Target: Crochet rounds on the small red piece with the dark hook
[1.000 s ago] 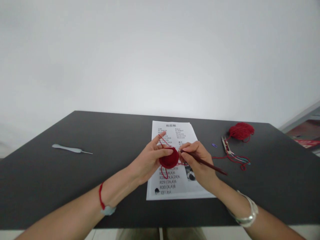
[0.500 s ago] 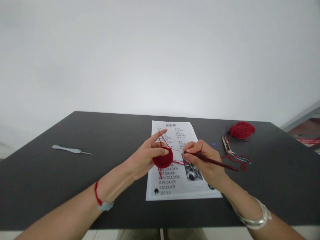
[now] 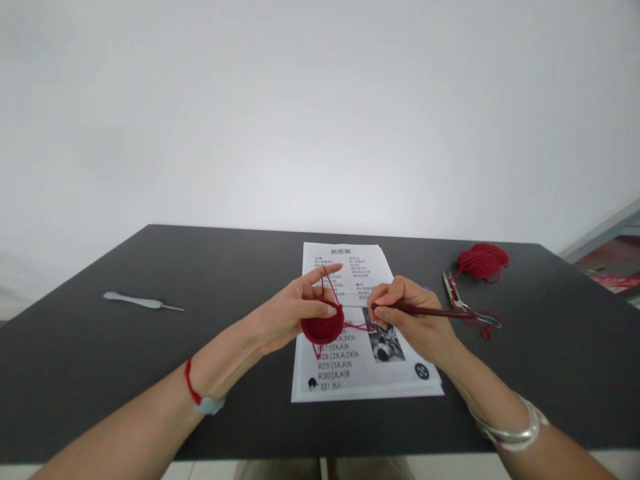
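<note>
Pinched in my left hand [image 3: 295, 310] is a round red crochet piece [image 3: 323, 327], my thumb on its upper face. Red yarn runs over my outstretched left index finger down to the piece's edge. My right hand [image 3: 410, 317] is closed around the dark wooden handle of a crochet hook [image 3: 420, 310]. Its thin metal shaft points left, and the tip meets the upper right edge of the crochet piece; the very end is too small to make out. Both hands are above a printed pattern sheet [image 3: 370, 383].
On the right of the dark table [image 3: 240, 420] lie a ball of red yarn [image 3: 483, 260] and scissors [image 3: 453, 290] with yarn strands around their handles. A small purple object is mostly hidden behind my right hand. A second, grey-handled crochet hook [image 3: 135, 300] lies at left.
My left hand and the crochet piece have shifted left. My right hand moved right, and the crochet hook has turned closer to level, with more of its metal shaft showing.
</note>
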`<state>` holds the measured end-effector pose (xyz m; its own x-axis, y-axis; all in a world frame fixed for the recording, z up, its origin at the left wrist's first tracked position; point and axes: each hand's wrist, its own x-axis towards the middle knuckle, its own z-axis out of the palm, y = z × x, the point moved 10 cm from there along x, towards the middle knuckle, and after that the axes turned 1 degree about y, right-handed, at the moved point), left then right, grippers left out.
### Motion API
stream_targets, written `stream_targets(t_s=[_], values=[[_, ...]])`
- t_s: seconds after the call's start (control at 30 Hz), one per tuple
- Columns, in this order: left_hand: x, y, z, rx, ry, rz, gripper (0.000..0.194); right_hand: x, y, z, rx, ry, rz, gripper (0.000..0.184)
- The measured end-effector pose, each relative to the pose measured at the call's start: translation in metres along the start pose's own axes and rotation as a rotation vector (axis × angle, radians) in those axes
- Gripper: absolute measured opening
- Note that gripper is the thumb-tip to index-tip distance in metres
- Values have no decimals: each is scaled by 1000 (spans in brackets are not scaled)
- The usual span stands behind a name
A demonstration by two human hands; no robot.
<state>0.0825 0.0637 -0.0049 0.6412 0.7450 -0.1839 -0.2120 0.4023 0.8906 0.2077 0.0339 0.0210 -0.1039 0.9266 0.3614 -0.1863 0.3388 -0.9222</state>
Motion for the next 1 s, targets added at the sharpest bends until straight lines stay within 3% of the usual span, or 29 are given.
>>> stream_targets(t_s=[0.13,0.27,0.4,0.5,0.6,0.7,0.8,1.0], values=[[0,-1,0,-11,-43,-35,69,0,-5,3,-24,-59,16,14],[-1,0,5,44,-77,-8,66,3,3,5,131,-79,131,18],[-5,15,4,198,84,232,65,3,22,14,322,-50,293,23],[-10,19,2,234,229,357,60,0,33,23,455,8,338,20],[-9,13,0,193,273,361,56,-3,38,23,511,120,314,18],[-3,4,-2,119,227,280,62,-3,35,19,470,169,267,19],[0,0,-3,51,180,229,66,-1,25,14,380,155,192,17],[-4,8,-4,29,216,284,61,1,14,11,215,71,94,17]])
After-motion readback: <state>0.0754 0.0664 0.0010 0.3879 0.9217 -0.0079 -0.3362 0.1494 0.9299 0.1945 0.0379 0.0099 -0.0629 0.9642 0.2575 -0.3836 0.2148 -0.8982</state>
